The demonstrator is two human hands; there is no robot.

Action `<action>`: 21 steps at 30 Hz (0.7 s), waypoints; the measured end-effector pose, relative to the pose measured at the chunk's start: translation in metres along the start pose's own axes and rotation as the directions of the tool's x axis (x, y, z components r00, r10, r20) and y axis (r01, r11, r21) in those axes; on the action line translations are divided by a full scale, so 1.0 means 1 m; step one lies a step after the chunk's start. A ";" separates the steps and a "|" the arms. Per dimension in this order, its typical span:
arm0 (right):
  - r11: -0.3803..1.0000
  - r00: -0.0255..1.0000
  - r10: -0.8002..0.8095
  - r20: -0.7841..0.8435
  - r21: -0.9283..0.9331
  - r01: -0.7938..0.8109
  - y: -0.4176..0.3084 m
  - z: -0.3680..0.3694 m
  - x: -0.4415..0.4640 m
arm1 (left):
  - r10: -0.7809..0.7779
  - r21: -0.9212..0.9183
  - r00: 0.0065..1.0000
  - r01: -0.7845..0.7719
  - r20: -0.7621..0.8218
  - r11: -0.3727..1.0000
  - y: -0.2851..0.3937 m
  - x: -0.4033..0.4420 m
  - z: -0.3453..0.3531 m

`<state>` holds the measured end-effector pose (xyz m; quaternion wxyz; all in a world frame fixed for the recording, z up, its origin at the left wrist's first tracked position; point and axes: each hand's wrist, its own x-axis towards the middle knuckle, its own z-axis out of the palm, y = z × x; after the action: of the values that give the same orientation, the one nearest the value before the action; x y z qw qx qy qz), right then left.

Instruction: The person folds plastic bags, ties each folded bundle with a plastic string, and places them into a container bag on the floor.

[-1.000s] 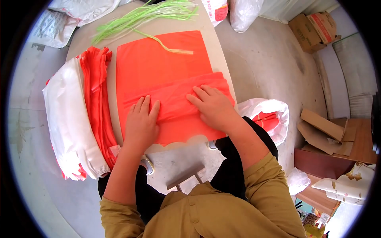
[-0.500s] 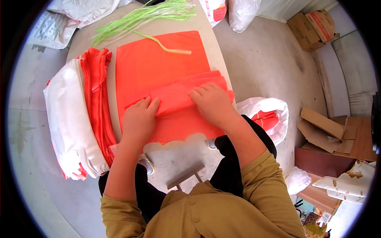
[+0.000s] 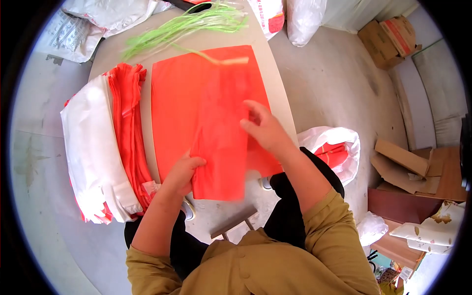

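A folded bundle of thin red plastic bags (image 3: 221,147) stands lengthwise in front of me, blurred by motion. My left hand (image 3: 184,173) is closed on its lower left side, thumb on the near face. Just right of the bundle is my right hand (image 3: 264,128), its thumb and fingers curved and apart with nothing visible between them. Beneath lies a flat red plastic sheet (image 3: 172,108) on the table (image 3: 280,93). A yellowish strip (image 3: 233,61) crosses the sheet's far end.
A tall pile of red and white plastic bags (image 3: 98,147) lies along the table's left edge. Green plastic strips (image 3: 187,24) spread at the far end. A white sack (image 3: 351,147) holding red bundles stands on the floor at right. Cardboard boxes (image 3: 388,42) sit farther off.
The folded red bundle has turned from lying crosswise on the sheet to lengthwise. My right hand has come off it, while my left hand has moved down and grips its side.
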<state>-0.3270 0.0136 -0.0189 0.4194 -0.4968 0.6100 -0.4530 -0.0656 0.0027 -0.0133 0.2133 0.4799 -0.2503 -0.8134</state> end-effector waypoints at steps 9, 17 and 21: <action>0.779 0.936 -0.341 0.086 -0.532 0.332 -0.011 0.029 -0.008 | 0.152 0.131 0.988 -0.150 -0.004 0.980 -0.008 -0.006 0.004; 0.900 0.991 -0.100 0.086 -0.417 0.127 -0.010 0.041 0.003 | 0.487 0.651 0.862 -0.451 0.141 0.610 -0.013 -0.010 0.001; 0.752 0.977 -0.129 0.168 -0.626 0.207 -0.003 0.037 -0.001 | 0.501 0.903 0.858 -0.297 0.110 0.311 -0.008 -0.014 0.008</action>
<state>-0.2906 0.0093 -0.0252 0.2168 -0.6877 0.6554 -0.2248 -0.0672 0.0190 -0.0050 0.1419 0.5150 -0.7326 -0.4218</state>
